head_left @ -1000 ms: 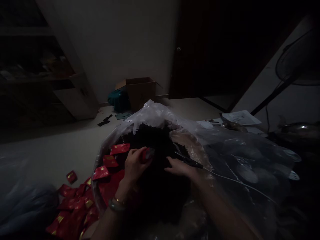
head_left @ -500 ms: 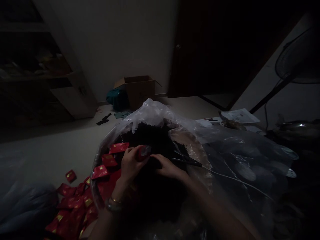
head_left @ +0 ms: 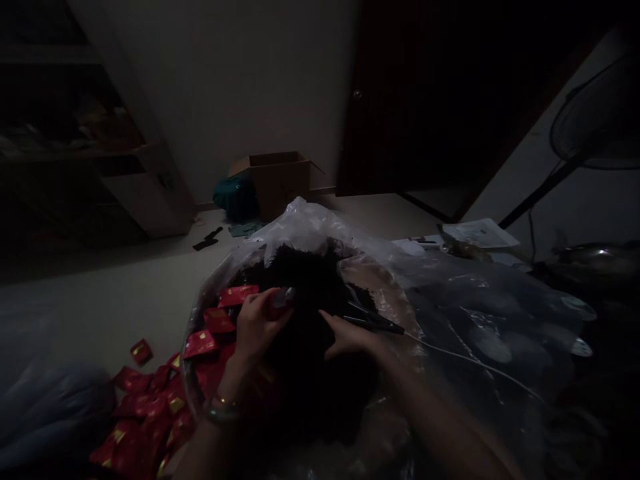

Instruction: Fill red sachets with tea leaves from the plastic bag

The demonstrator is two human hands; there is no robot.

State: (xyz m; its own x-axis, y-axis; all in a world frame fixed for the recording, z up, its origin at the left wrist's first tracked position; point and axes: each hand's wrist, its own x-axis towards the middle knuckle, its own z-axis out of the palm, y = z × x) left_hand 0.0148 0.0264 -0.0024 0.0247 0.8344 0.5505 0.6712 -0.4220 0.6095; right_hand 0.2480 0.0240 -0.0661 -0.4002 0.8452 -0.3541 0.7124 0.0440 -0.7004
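Observation:
My left hand (head_left: 254, 328) is closed round a small red packet (head_left: 280, 303) with a clear or silvery top end. It holds the packet over a heap of dark, loose, leaf-like stuff (head_left: 305, 267) in a round container lined with clear plastic (head_left: 310, 223). To the right, my right hand (head_left: 347, 335) has thumb and fingers apart with nothing between them. Just beyond its fingers lies a black tong-like tool, resembling a hair straightener (head_left: 377, 323), with a pale cord (head_left: 480, 363). Several red packets (head_left: 201, 343) rest at the container's left side, beside my left hand.
More red packets (head_left: 150, 413) are piled outside the container at the lower left. A cardboard box (head_left: 283, 183) and a teal bag (head_left: 234, 198) stand by the wall. Papers (head_left: 480, 233) lie at the right, near a standing fan (head_left: 597, 120). The room is dim.
My right hand has drawn away from the red packet, moving right and spreading its fingers. My left hand has shifted slightly left with the packet still in it.

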